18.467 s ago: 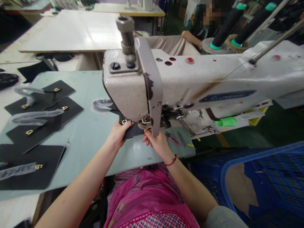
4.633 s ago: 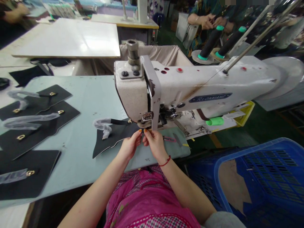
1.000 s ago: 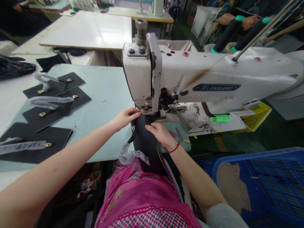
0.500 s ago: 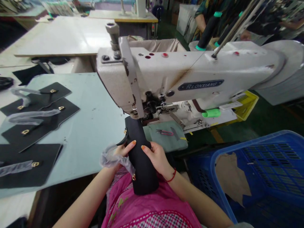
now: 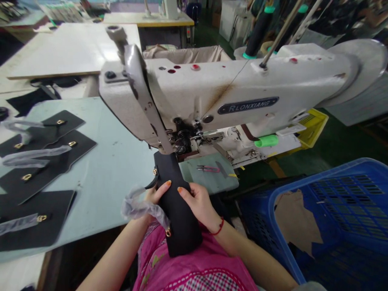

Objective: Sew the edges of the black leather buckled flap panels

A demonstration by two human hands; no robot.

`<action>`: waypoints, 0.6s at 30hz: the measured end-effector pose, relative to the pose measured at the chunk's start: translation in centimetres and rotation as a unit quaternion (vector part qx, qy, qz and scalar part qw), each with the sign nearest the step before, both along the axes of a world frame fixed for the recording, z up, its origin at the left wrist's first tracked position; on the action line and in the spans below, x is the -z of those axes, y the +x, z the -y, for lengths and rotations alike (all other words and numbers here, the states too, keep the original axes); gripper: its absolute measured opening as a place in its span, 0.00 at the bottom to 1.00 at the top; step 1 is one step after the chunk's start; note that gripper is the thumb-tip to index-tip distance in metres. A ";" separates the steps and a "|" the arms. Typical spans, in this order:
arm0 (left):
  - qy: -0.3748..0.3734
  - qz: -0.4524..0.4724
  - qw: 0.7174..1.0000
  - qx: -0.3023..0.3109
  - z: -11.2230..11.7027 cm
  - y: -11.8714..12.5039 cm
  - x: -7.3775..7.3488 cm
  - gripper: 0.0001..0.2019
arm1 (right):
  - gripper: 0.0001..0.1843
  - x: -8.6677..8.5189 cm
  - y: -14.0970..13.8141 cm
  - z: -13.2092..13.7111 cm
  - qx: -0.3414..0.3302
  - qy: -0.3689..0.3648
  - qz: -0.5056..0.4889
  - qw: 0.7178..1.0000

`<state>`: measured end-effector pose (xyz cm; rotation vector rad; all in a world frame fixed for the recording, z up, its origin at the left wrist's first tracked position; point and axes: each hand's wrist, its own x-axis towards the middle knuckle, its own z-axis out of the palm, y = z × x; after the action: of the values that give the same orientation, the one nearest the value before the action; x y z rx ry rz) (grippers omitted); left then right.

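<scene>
A black leather bag panel [image 5: 178, 214], rolled into a tube, runs from under the head of the white sewing machine [image 5: 230, 93] down to my lap. My left hand [image 5: 156, 195] grips its left side, fingers wrapped round it, next to a plastic-wrapped strap [image 5: 138, 208] with gold rings. On the right side, my right hand [image 5: 197, 202] also holds the panel, fingers closed over it.
Several flat black panels [image 5: 36, 173] with gold rings and wrapped straps lie on the pale green table [image 5: 115, 169] at left. Pink snips [image 5: 209, 168] rest by the machine bed. A blue plastic crate [image 5: 333, 222] stands at right. Another person works behind the machine.
The panel was flat on the table seconds ago; it is now rolled and pulled toward my lap. Over the last half second both hands barely moved; my view shifted right.
</scene>
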<state>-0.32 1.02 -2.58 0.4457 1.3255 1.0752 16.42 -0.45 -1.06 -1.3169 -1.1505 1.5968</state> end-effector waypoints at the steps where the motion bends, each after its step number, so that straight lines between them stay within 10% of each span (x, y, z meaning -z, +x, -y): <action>1: -0.022 0.018 1.000 -0.007 0.1 0.5 -0.9 0.25 | 0.20 -0.1 0.0 0.0 0.001 -0.005 -0.004 1.000; 5: -0.075 0.057 0.995 -0.018 0.6 1.7 -2.9 0.26 | 0.21 -0.7 0.0 0.0 0.001 -0.007 -0.015 1.000; 18: -0.076 0.105 0.991 -0.025 -1.0 1.4 -3.0 0.22 | 0.20 -0.9 -0.7 -1.9 0.006 -0.004 0.019 1.000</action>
<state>1.06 1.98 0.42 0.1811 1.2255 1.0249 15.77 1.45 -0.15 -1.3624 -1.1584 1.5763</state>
